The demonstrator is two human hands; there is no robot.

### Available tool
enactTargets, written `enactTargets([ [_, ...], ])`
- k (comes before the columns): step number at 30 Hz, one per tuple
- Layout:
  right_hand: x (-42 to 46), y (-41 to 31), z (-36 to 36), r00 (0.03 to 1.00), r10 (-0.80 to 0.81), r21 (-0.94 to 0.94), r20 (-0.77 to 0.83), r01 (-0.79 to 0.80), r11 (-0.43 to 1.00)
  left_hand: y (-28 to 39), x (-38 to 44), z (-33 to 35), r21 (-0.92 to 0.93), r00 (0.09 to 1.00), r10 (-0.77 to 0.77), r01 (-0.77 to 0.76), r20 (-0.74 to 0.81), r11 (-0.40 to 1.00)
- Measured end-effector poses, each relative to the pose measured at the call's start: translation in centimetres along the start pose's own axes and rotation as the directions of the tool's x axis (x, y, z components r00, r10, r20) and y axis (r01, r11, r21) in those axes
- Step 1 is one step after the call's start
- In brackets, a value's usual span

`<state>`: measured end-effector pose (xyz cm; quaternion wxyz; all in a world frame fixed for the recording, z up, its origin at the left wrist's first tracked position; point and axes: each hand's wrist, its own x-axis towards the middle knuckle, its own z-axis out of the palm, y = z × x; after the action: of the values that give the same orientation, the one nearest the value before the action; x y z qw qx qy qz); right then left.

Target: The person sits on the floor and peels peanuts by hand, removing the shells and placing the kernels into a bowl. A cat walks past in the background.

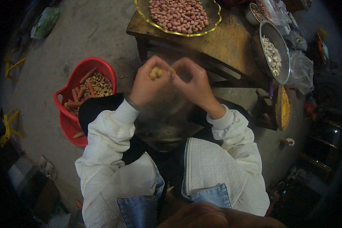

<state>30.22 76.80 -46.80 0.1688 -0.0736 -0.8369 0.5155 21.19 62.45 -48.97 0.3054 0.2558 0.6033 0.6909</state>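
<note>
Several unshelled peanuts [156, 73] rest in the curled fingers of my left hand [145, 85]. My right hand [196, 81] meets it fingertip to fingertip, pinching one more peanut [171, 70] between both hands. Below them, between my knees, sits a blurred round vessel [165, 104]; its contents are hard to make out. To the left stands a red plastic basket [109, 67], holding unshelled peanuts [98, 82] and corn cobs [77, 95]. Beyond my hands, a bowl with a wavy yellow rim [188, 34] is heaped with shelled pink peanuts [179, 15].
The bowl rests on a worn wooden table [230, 48]. At its right side, a metal bowl [286, 57] holds what look like garlic cloves [270, 55], near plastic bags [300, 71]. Lower right is a round tray of yellow corn kernels [285, 109]. A bagged green vegetable [47, 21] lies far left.
</note>
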Motion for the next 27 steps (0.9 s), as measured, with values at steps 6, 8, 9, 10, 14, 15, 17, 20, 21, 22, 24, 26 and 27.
enactTargets([
  [6, -0.2, -0.6, 0.0, 0.953, 0.274, 0.249, 0.129, -0.299, 0.921, -0.5, -0.2, -0.1, -0.062, 0.998, -0.060, 0.061, 0.022, 0.996],
  [8, -0.2, -0.3, -0.2, 0.916, 0.352, 0.395, 0.192, -0.401, 0.827, 0.2, -0.2, -0.1, -0.176, 0.987, -0.149, 0.157, 0.056, 0.972],
  [9, -0.2, 0.0, -0.2, 0.909, 0.364, 0.465, 0.205, -0.417, 0.781, 0.4, -0.3, -0.1, -0.230, 0.979, -0.192, 0.204, 0.073, 0.952],
  [10, -0.3, 0.3, -0.2, 0.901, 0.374, 0.530, 0.219, -0.432, 0.730, 0.3, -0.2, -0.1, -0.265, 0.982, -0.173, 0.185, 0.070, 0.946],
  [14, 0.1, 0.3, -0.1, 0.821, 0.464, 0.720, 0.333, -0.539, 0.437, 0.0, -0.1, 0.0, -0.340, 0.991, -0.123, 0.134, 0.054, 0.931],
  [15, 0.1, 0.4, -0.2, 0.822, 0.452, 0.747, 0.347, -0.533, 0.396, 0.1, -0.1, 0.0, -0.344, 0.992, -0.117, 0.127, 0.052, 0.930],
  [17, 0.1, 0.4, -0.2, 0.825, 0.425, 0.795, 0.373, -0.520, 0.312, -0.3, 0.0, -0.3, -0.345, 0.989, -0.139, 0.151, 0.058, 0.927],
  [20, 0.1, 0.4, -0.4, 0.826, 0.431, 0.803, 0.364, -0.513, 0.303, -0.3, 0.1, -0.1, -0.339, 0.990, -0.139, 0.141, 0.031, 0.930],
  [21, 0.3, 0.2, -0.6, 0.842, 0.435, 0.806, 0.319, -0.483, 0.343, -0.2, 0.2, 0.0, -0.336, 0.992, -0.129, 0.126, 0.013, 0.933],
  [22, 0.7, -0.4, -1.1, 0.857, 0.438, 0.806, 0.272, -0.452, 0.383, 0.0, 0.2, -0.1, -0.371, 0.985, -0.175, 0.166, 0.012, 0.913],
  [24, 2.2, -2.5, -2.7, 0.891, 0.430, 0.786, 0.145, -0.368, 0.497, 0.1, 0.2, -0.2, -0.445, 0.966, -0.257, 0.234, 0.009, 0.865],
  [26, 4.2, -4.1, -4.8, 0.964, 0.235, 0.461, -0.121, -0.155, 0.874, -0.1, 0.4, -0.3, -0.470, 0.961, -0.275, 0.260, 0.040, 0.843],
  [27, 5.3, -4.2, -5.4, 0.974, 0.088, 0.243, -0.208, -0.036, 0.969, -0.1, 0.2, -0.5, -0.479, 0.957, -0.285, 0.272, 0.047, 0.835],
])
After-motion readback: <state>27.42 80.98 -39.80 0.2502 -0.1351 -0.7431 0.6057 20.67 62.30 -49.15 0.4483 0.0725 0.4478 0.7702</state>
